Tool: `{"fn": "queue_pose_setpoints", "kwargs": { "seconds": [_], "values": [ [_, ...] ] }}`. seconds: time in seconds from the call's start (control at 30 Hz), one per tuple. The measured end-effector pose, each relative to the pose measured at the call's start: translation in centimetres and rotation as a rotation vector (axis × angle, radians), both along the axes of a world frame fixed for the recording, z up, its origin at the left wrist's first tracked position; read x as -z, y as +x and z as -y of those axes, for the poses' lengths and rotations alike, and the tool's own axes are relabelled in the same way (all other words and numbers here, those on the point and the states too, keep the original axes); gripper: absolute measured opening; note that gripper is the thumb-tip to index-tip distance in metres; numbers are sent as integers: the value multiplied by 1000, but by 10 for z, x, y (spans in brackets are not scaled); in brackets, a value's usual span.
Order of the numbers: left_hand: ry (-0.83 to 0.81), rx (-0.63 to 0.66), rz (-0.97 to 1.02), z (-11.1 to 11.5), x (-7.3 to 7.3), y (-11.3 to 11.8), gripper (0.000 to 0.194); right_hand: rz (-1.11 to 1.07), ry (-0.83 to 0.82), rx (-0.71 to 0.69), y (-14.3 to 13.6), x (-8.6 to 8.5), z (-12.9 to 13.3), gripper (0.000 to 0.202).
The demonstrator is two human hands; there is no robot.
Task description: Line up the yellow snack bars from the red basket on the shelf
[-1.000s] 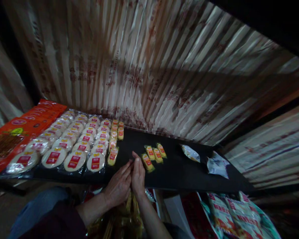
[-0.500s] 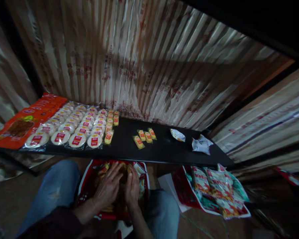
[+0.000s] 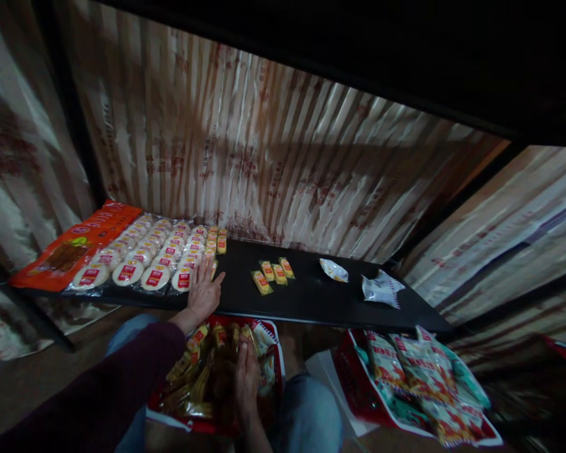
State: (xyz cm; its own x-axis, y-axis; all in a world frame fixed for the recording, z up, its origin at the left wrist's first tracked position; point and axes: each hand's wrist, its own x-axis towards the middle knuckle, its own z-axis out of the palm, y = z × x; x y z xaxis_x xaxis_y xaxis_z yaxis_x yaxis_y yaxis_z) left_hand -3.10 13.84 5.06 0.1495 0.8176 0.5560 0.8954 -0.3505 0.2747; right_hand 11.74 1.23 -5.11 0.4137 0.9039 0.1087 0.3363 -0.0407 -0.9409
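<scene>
My left hand reaches over the front of the black shelf, palm down with fingers stretched out. It covers part of the yellow snack packets lined up beside the rows of round white rice crackers. Whether it presses on a packet there is hidden. Inside a red basket between my knees, my right hand has its fingers together, a small yellow packet at the fingertips. Several yellow-wrapped snacks fill the basket's left side.
An orange bag lies at the shelf's left end. Several loose yellow packets lie mid-shelf, with a white packet and a silvery packet farther right. Another red basket holds white-and-orange snack bags. An upper shelf hangs overhead.
My left hand has risen from the basket to the shelf's front edge, over the yellow packets. My right hand has stayed in the basket. The view has shifted slightly.
</scene>
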Motion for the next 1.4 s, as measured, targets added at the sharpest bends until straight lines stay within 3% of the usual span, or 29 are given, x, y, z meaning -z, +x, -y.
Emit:
{"fn": "queue_pose_setpoints", "kwargs": {
  "seconds": [0.27,0.63,0.77,0.87,0.93,1.0,1.03,1.13,1.23,1.3,1.4],
  "values": [
    [-63,-97,-59,-24,17,-3,47,-58,-27,15,2,2,-2,70],
    [-29,9,-32,-30,24,-14,52,-85,-26,-19,-11,7,-3,55],
    [9,122,14,-16,9,-14,50,-14,-41,8,-5,3,-3,54],
    [9,241,39,17,9,-14,44,-1,-96,61,2,1,-7,56],
    [-56,352,58,49,23,-14,41,17,-133,94,7,2,-8,51],
    [-182,434,102,83,47,-14,38,36,-163,94,8,4,-7,44],
    [-266,426,141,97,61,-14,37,49,-179,74,8,4,-6,41],
    [-603,209,326,120,99,-16,38,134,-241,-16,3,6,-2,33],
    [-822,105,615,111,121,-18,41,272,-256,-77,-3,7,0,32],
    [-939,105,876,97,128,-18,44,364,-213,-118,-5,7,0,34],
    [-1001,136,1006,79,130,-15,49,506,-179,-163,-5,7,0,37]
  ]
}}
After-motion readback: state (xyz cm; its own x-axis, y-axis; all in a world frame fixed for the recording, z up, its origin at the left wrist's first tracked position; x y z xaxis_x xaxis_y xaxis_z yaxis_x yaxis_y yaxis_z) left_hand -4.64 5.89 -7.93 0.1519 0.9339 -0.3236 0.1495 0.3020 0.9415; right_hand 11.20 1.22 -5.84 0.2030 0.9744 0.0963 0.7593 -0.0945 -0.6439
